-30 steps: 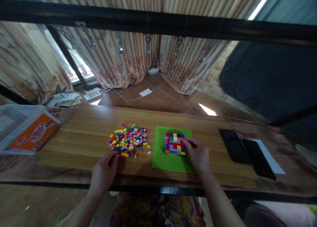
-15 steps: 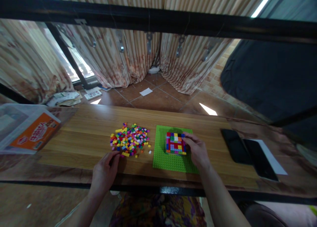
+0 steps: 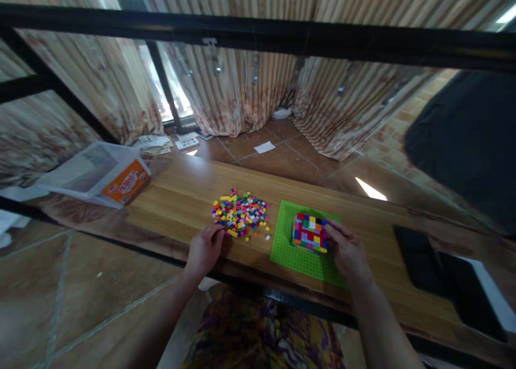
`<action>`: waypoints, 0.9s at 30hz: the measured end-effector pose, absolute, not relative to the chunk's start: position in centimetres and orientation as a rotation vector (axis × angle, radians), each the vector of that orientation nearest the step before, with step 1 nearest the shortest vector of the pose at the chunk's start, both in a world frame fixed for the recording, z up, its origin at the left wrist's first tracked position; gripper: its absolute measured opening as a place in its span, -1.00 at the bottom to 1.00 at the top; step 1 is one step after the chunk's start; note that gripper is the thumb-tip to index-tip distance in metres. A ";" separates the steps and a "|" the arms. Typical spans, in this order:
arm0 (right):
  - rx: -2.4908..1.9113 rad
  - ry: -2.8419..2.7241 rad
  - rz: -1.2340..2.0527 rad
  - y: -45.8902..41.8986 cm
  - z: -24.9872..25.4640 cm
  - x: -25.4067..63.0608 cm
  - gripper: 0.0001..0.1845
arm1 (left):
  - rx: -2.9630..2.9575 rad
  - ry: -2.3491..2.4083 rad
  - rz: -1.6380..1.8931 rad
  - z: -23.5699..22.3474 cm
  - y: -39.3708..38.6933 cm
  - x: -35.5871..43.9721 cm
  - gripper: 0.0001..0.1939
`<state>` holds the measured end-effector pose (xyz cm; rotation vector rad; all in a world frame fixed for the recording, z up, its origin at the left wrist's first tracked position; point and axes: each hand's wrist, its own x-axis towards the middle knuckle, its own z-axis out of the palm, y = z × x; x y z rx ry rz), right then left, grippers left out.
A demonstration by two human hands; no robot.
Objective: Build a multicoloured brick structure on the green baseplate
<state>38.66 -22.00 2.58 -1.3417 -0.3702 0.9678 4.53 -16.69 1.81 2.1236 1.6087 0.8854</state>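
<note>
A small boxy structure of multicoloured toy bricks (image 3: 309, 233) stands on a green studded baseplate (image 3: 284, 248). My right hand (image 3: 350, 251) is at its right side, the fingers closed against the upper right edge; the thumb is partly hidden. To the left of the baseplate lies a loose pile of small coloured bricks (image 3: 241, 213). At the near left edge of that pile is my left hand (image 3: 206, 250), its thumb and fingers curled together. Whatever is between those fingertips is too small to make out.
A clear plastic box (image 3: 94, 173) with an orange label stands at the table's left end. Two dark flat devices (image 3: 423, 259) and a white sheet (image 3: 489, 288) lie to the right. A black metal bar (image 3: 258, 33) crosses beyond the wooden tabletop (image 3: 177, 197).
The view has swung left, so everything sits further right and more of the plastic box shows. My left hand stays by the pile, and my right hand stays at the brick structure.
</note>
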 end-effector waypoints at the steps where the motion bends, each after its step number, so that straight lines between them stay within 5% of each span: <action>1: -1.360 -0.361 0.936 -22.3 2.6 38.8 -0.52 | 2.104 1.591 0.893 1.9 -16.8 4.6 -0.78; 8: -1.617 -0.481 0.377 -24.1 5.2 35.7 -0.64 | 2.019 1.541 0.919 2.0 -17.2 4.7 -0.85; 16: -1.556 -1.220 0.566 -25.1 4.9 26.1 -0.77 | 1.705 1.662 1.116 1.9 -17.7 4.1 -0.88; 27: -1.567 -1.482 0.798 -25.8 2.3 23.1 -0.79 | 1.788 1.732 0.969 1.9 -15.3 4.0 -0.88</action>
